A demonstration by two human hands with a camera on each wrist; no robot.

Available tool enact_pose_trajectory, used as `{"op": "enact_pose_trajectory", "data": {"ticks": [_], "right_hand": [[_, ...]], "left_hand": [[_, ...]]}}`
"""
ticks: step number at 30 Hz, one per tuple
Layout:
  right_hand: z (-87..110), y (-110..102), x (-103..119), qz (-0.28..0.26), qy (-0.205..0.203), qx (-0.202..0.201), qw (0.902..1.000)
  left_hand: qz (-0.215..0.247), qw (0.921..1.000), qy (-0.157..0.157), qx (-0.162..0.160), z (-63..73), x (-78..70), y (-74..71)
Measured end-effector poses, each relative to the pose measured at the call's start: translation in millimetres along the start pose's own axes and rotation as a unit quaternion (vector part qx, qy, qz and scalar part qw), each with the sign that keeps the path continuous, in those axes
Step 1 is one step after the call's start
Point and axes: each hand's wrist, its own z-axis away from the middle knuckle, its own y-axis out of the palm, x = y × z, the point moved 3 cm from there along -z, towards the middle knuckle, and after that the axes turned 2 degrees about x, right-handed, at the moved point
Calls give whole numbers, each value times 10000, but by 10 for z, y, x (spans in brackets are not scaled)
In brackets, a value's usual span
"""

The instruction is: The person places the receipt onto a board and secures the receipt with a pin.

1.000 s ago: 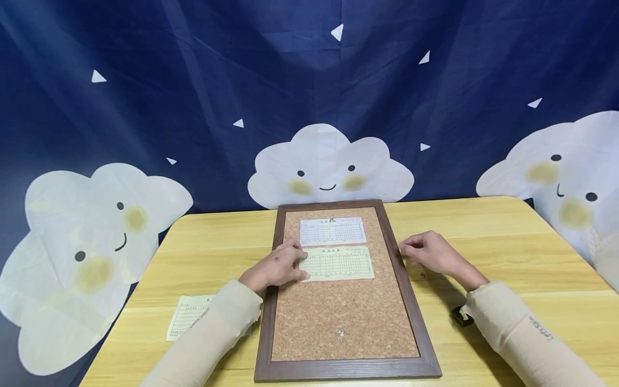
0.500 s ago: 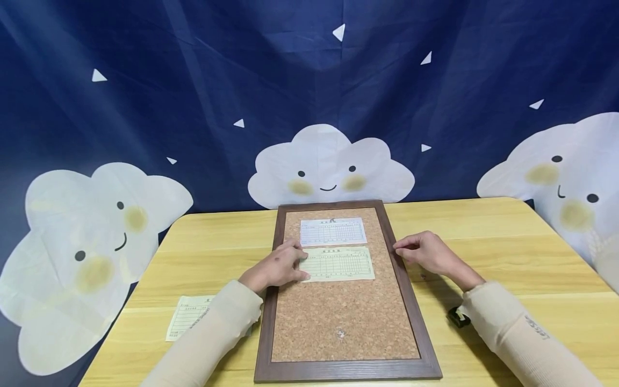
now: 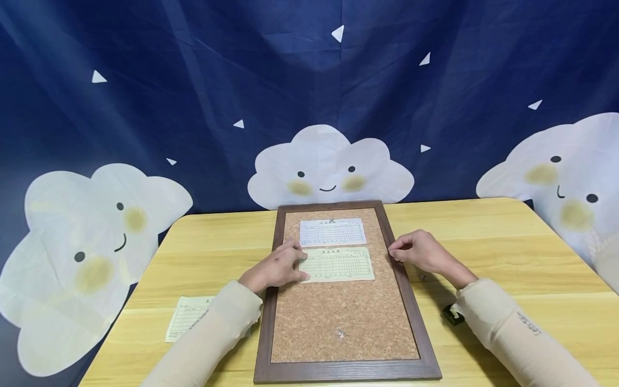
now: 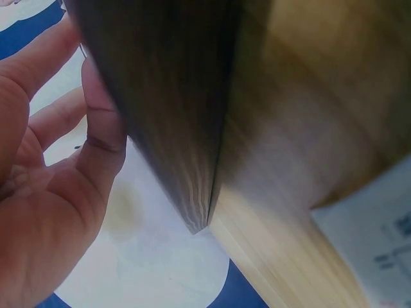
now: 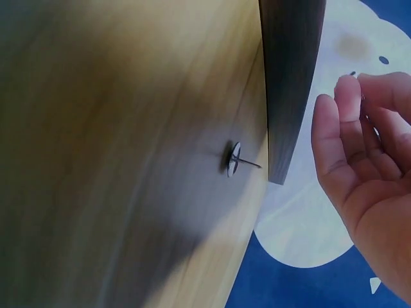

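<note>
A cork board [image 3: 314,322] in a dark brown wooden frame lies on the table. My left hand [image 3: 275,266] reaches over its left side, thumb and fingertips spread on the left end of a pale green printed form [image 3: 340,266]. Above that form is a white printed form [image 3: 333,234] with a small dark mark at its top edge. At the frame's right side, my right hand [image 3: 423,252] pinches a tiny shiny thumbtack, mostly hidden by thumb and fingertips. Another thumbtack [image 5: 235,160] rests on the tabletop, head down with its point sticking out, beside the frame.
Another pale green form [image 3: 186,317] lies left of the board, partly covered by the left sleeve. A small shiny clump [image 3: 340,334] sits low on the cork. Behind the wooden table [image 3: 483,231] hangs a dark blue curtain [image 3: 309,80] with white clouds.
My right hand has moved left, from beside the frame to over its right edge, still pinching. The left hand stays on the green form.
</note>
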Motion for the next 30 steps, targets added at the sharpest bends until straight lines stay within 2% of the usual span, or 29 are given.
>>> {"op": "enact_pose_trajectory", "data": {"ticks": [7, 21, 30], "right_hand": [[-15, 37, -6, -146, -5, 81, 9999], [-74, 74, 76, -196, -362, 9, 9992], [-131, 115, 91, -667, -361, 328, 9966]], "left_hand": [[-8, 10000, 61, -21, 6, 1, 5], [-33, 10000, 60, -15, -1, 6, 4], [-5, 10000, 15, -14, 1, 1, 6]]}}
